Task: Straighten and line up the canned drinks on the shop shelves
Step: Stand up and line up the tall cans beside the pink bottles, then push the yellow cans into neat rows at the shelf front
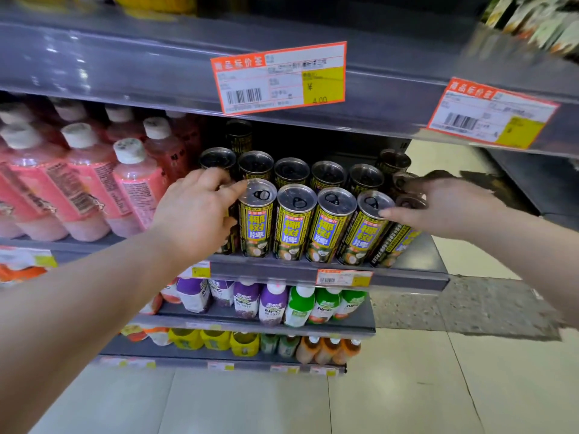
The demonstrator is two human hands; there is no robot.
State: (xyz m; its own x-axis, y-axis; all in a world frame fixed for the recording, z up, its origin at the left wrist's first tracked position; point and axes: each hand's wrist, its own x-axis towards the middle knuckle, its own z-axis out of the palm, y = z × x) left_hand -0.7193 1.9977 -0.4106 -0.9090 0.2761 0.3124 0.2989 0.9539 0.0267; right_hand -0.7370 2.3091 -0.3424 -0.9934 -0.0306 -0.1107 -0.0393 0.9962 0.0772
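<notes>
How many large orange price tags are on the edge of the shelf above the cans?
2. The middle price tag sits above the cans; the right price tag is further right, above the right hand. More may lie outside the frame.

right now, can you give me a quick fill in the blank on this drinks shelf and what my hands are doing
The bottles left of the cans hold a ___ drink.
The orange price tag above the cans shows the price ___.
The left hand grips the end can at the front row's ___ end.
On the lower shelf, purple bottles stand beside ___ ones.

Missing words: pink; 4.00; left; green
</notes>
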